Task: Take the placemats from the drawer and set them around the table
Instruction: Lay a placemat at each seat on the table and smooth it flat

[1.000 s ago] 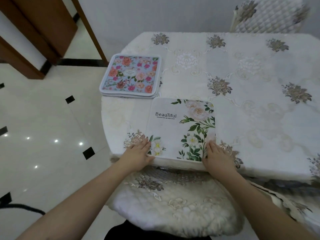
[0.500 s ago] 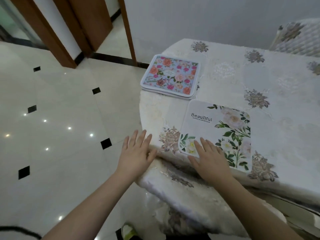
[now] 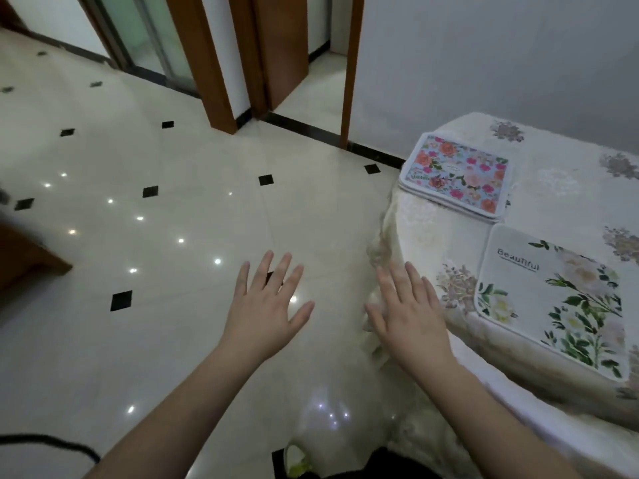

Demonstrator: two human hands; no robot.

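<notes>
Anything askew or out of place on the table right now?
One thing: the blue floral placemats sit as a stack at the table's corner, not yet spread around it. The white "Beautiful" placemat lies flat near the edge. Both hands, left hand and right hand, are empty.

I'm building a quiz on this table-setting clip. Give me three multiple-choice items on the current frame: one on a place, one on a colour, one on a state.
1. Where does the white placemat printed with green leaves and "Beautiful" lie?
A. on the floor
B. at the near edge of the cloth-covered table
C. on a chair

2. What ground colour has the top mat of the flowered placemat stack?
A. light blue
B. black
C. red

3. How are the left hand and the right hand?
A. both gripping a mat
B. one gripping a mat
C. both open, holding nothing

Answers: 1 B, it lies flat by the table's front edge. 2 A, pink and orange flowers sit on light blue. 3 C, fingers are spread, clear of both mats.
</notes>
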